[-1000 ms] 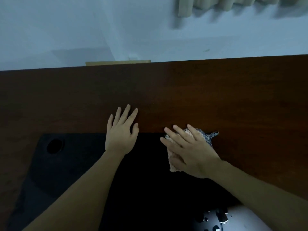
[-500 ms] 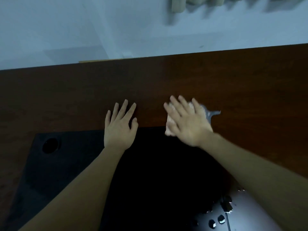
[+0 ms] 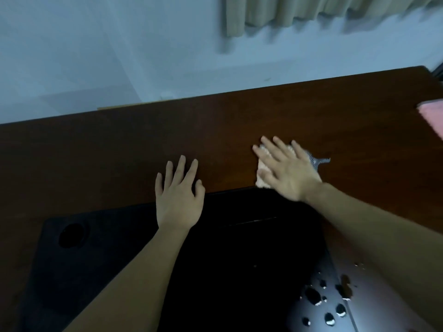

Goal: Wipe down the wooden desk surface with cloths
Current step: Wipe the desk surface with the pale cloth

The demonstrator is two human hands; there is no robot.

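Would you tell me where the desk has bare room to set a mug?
Bare wood runs left of the left hand, and between the desk far edge and both hands. Crowded: the right hand presses the cloth; black mat fills the near side.

Cloth [image 3: 263,161] mostly hidden — right hand [image 3: 286,173] covers it.

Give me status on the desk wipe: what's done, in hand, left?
Done: can't tell; the wooden desk shows no visible wiped trace. In hand: right hand presses the cloth flat on the wood just beyond the black mat; left hand rests flat. Left: a pink cloth lies unused at the right edge.
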